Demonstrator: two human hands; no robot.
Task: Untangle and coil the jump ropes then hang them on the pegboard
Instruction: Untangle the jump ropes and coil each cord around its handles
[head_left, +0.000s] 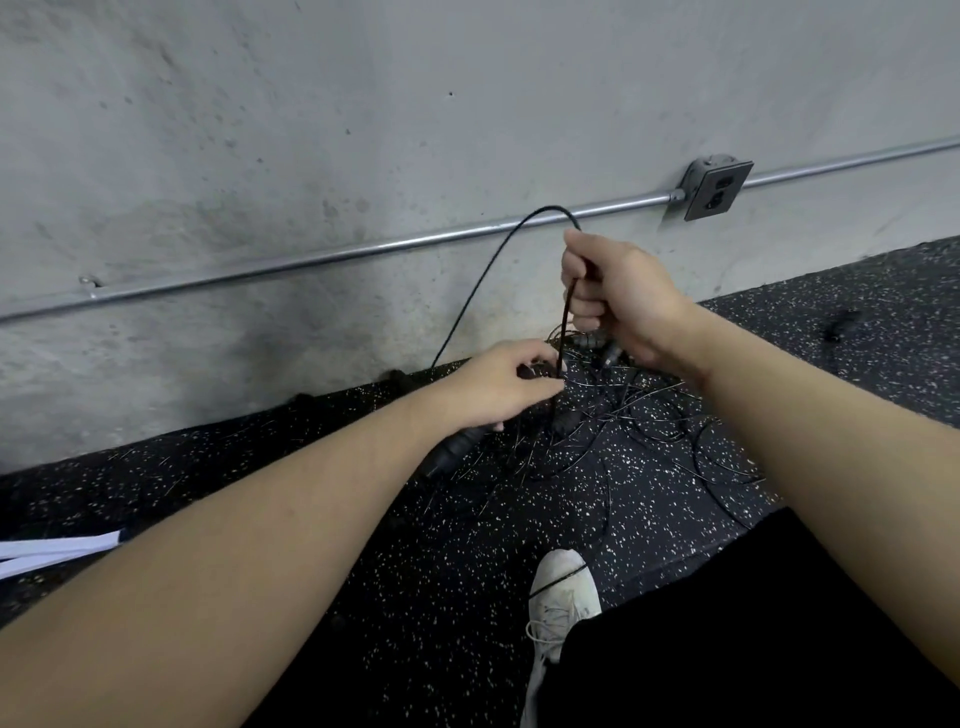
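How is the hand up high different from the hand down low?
The right hand is raised in a closed fist around a black rope that arches above it; the left hand is lower, by the tangled ropes on the floor, pinching with its fingertips. Both are bare and touch black rope.
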